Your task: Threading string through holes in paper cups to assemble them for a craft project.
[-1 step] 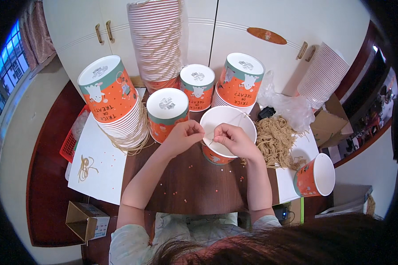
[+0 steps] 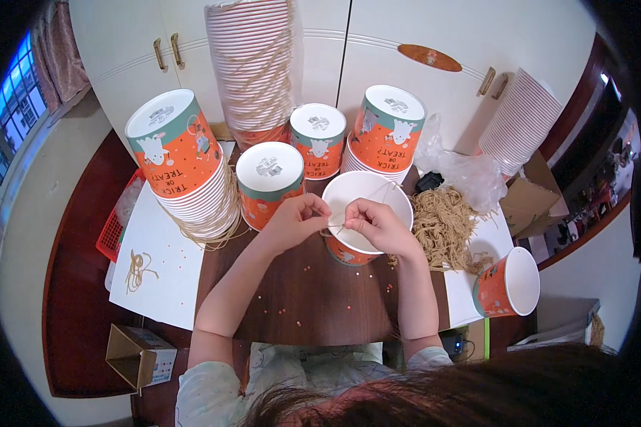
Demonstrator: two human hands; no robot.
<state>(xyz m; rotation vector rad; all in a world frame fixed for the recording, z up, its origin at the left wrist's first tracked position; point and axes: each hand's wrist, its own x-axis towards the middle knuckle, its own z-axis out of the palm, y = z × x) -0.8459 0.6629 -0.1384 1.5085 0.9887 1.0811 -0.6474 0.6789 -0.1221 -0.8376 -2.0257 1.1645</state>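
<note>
Brown tabletop (image 2: 299, 313) beneath, left fingers (image 2: 318, 207) and right fingers (image 2: 357, 211) pinch cord (image 2: 335, 227), now slightly closer.

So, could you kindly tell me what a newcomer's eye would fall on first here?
Probably the tall nested stack of buckets at the back, before the white cabinet. Next, the left hand and right hand, fingers pinched at a thin cord by the near rim of an open bucket. Just right of that bucket lies a tangled tan heap of cords.
</note>
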